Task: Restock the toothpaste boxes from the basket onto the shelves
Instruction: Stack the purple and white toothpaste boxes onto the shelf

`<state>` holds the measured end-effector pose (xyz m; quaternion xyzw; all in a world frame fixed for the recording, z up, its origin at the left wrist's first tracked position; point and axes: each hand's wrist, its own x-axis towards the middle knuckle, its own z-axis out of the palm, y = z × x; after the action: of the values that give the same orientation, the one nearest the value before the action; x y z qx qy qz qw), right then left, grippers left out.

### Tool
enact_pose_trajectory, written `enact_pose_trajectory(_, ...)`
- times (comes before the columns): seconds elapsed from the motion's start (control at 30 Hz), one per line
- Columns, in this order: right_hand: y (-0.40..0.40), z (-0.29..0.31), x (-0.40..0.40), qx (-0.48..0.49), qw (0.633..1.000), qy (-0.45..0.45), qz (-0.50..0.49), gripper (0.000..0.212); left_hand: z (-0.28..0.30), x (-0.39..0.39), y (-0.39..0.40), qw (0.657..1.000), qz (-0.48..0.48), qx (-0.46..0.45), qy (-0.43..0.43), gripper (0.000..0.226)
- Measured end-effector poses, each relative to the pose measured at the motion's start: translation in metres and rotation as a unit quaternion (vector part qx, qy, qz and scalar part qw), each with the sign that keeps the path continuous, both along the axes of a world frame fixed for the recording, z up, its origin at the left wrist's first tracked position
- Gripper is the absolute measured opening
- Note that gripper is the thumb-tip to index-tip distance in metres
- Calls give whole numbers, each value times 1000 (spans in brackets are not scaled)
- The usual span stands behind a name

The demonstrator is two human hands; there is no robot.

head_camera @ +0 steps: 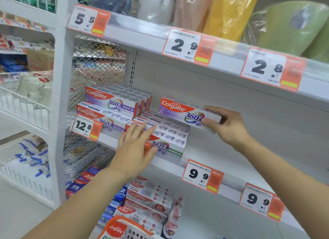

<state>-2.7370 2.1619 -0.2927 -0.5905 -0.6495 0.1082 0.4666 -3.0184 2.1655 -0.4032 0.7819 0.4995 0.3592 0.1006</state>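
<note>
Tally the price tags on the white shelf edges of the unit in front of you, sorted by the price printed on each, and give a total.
5.5 tag: 1
2.9 tag: 1
2.8 tag: 1
12.8 tag: 1
9.9 tags: 2
Total: 6

A retail shop is indicated: white shelving [222,64] edged with orange-and-white price labels [189,45] is seen above the gripped toothpaste box [179,110], and stacked boxes [114,101] beside it.
</note>
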Motion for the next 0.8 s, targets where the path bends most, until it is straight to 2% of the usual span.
enact_pose_trajectory(0.2,62,-14,-15,-30,999,36,18,37,-25,6,15,995,37,95,23,48)
enact_pose_trajectory(0.3,72,-26,-17,-66,993,81,51,41,-32,6,20,993,35,107,18,46)
enact_pose_trajectory(0.5,79,-31,-14,-103,983,113,99,43,-37,10,21,993,36,117,-4,43)
enact_pose_trajectory(0.67,79,-30,-14,-136,983,69,102,66,-37,10,21,993,34,114,-14,45)
enact_pose_trajectory(0.8,75,-30,-21,-122,988,35,88,64,-38,11,21,993,34,110,-18,46)
